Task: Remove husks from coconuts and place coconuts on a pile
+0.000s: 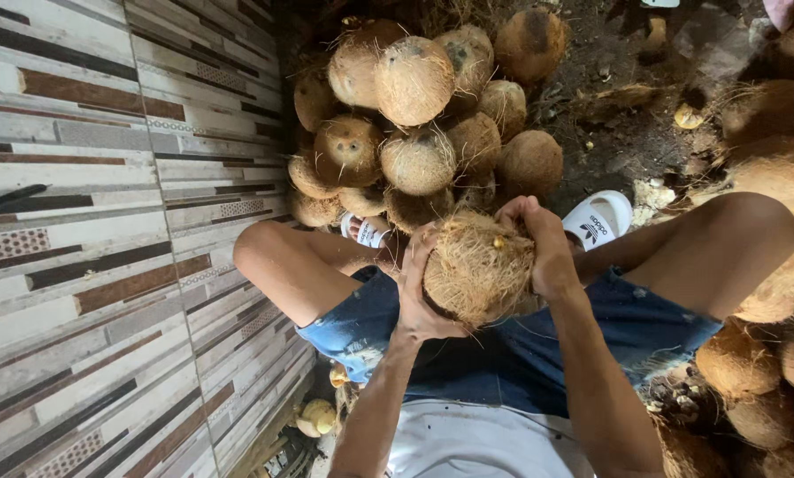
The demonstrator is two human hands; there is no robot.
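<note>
The left hand (414,288) is cupping the hairy brown coconut (478,270) from the side and underneath, fingers wrapped tight around it. The coconut is sitting between both hands, over the person's lap, its longer way running across from hand to hand. The right hand (538,248) is gripping its top right end, fingers pinching the husk.

The coconut (476,270) is round, brown and very hairy, with dry strings sticking out all over. It sits up in the air above the lap, between the knees. The left hand (417,288) grips its left side and underside. The right hand (543,248) is closed over its top right side. Part of its husk is off.
</note>
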